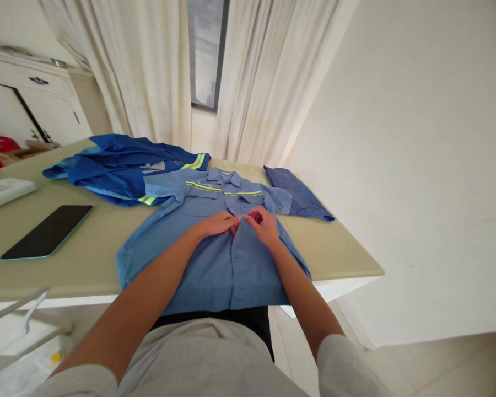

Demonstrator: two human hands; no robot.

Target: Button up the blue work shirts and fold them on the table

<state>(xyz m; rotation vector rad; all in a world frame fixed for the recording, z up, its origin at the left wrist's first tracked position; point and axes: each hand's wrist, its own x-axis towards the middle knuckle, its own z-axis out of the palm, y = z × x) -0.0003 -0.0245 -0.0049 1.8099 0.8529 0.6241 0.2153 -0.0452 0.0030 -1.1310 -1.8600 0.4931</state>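
A light blue work shirt [206,264] with a yellow-green stripe across the chest lies front up on the table, its collar pointing away from me and its hem hanging at the near edge. My left hand [221,223] pinches the front placket near mid-chest. Right beside it, my right hand [262,223] pinches the other edge of the placket, the fingertips of both hands almost meeting. A button [236,254] shows lower on the placket. Whatever lies between my fingertips is hidden.
Behind the shirt on the left lies a crumpled dark blue work jacket [107,165] with reflective bands. A folded dark blue garment [297,190] rests at the right edge. A black tablet [47,231] and a white box [8,192] are on the left of the table [343,253].
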